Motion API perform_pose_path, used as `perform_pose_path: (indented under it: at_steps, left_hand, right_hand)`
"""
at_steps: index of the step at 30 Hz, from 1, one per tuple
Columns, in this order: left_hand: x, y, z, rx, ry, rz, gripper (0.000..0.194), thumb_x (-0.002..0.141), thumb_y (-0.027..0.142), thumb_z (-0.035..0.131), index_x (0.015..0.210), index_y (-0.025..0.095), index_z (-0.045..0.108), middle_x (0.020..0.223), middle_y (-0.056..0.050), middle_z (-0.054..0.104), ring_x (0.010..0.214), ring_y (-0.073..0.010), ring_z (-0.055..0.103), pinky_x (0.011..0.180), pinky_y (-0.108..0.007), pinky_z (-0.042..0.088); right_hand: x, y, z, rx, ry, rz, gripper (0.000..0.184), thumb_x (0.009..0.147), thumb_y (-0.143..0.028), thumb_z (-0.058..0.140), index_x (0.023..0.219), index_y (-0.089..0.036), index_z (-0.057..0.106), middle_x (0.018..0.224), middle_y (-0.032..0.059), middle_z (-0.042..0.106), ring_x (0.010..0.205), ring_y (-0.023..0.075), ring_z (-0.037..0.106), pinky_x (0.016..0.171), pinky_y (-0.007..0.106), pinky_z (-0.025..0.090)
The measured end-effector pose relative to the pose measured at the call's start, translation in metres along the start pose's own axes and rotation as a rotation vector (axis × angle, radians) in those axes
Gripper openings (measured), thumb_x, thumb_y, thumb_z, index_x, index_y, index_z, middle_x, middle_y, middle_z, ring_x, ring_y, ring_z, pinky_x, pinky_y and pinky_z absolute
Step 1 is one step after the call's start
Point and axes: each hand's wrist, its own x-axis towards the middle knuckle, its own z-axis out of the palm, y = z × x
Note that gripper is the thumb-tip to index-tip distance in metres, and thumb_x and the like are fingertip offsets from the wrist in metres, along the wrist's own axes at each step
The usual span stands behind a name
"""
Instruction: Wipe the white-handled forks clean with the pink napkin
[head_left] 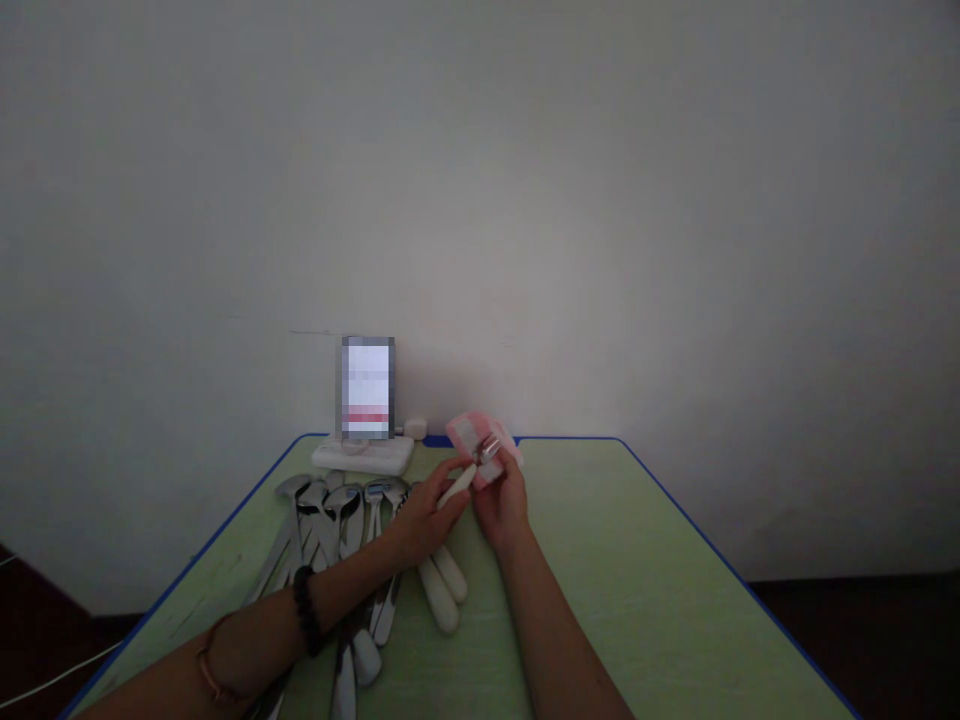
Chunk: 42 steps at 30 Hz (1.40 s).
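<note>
My left hand [429, 512] is closed around the pale handle of a small fork [459, 484], whose metal head points up and to the right. In my right hand [504, 498] is a pink and white checked cloth [469, 432], spread behind the fork's metal head. Fork head and cloth meet between my two hands, above the far part of the table. Under and left of my left forearm lies a pile of metal cutlery [345, 505], with spoons and several other pieces. Two thick cream handles [439, 595] stick out below my left wrist.
A lit screen [367, 388], blurred out, stands on a white base [364, 456] at the table's back left. Beside it is a small white object [415, 429]. The green table [600, 560] has a blue edge and meets a plain wall [570, 220].
</note>
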Motion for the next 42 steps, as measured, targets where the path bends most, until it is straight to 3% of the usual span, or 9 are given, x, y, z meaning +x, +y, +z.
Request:
perform_pose_path:
  at_steps: [18,26,33,42]
  left_hand:
    - [0.0,0.002,-0.001,0.129,0.04,0.076,0.035,0.086,0.028,0.045,0.119,0.017,0.051,0.057,0.005,0.052,0.051,-0.0142,0.047,0.052,-0.024,0.039]
    - [-0.001,0.006,-0.001,0.071,0.035,0.074,0.036,0.084,0.03,0.047,0.117,0.017,0.052,0.069,0.001,0.062,0.064,-0.0178,0.057,0.058,-0.026,0.043]
    - [-0.001,0.006,-0.001,0.046,-0.005,0.088,0.039,0.082,0.031,0.049,0.118,0.015,0.049,0.077,-0.001,0.064,0.064,-0.016,0.056,0.061,-0.027,0.043]
    - [0.0,-0.002,0.001,0.055,0.046,0.135,0.019,0.082,0.024,0.052,0.1,0.02,0.05,0.088,-0.001,0.064,0.078,-0.0163,0.06,0.071,-0.026,0.046]
  right_hand:
    - [0.002,0.005,-0.004,-0.064,-0.025,-0.028,0.021,0.077,-0.023,0.057,0.095,-0.017,0.065,0.091,0.0016,0.072,0.086,0.0134,0.067,0.073,0.024,0.056]
    - [0.006,0.009,-0.011,-0.098,0.012,-0.009,0.021,0.074,-0.024,0.06,0.093,-0.015,0.064,0.079,0.0013,0.071,0.075,0.0137,0.066,0.067,0.024,0.055]
    - [0.007,0.012,-0.015,-0.142,0.029,-0.001,0.019,0.073,-0.024,0.061,0.089,-0.014,0.064,0.069,0.0001,0.069,0.059,0.0117,0.062,0.054,0.022,0.052]
    - [0.007,0.009,-0.008,-0.097,-0.026,0.012,0.025,0.074,-0.023,0.059,0.097,-0.014,0.064,0.083,0.0049,0.072,0.078,0.0166,0.067,0.07,0.028,0.056]
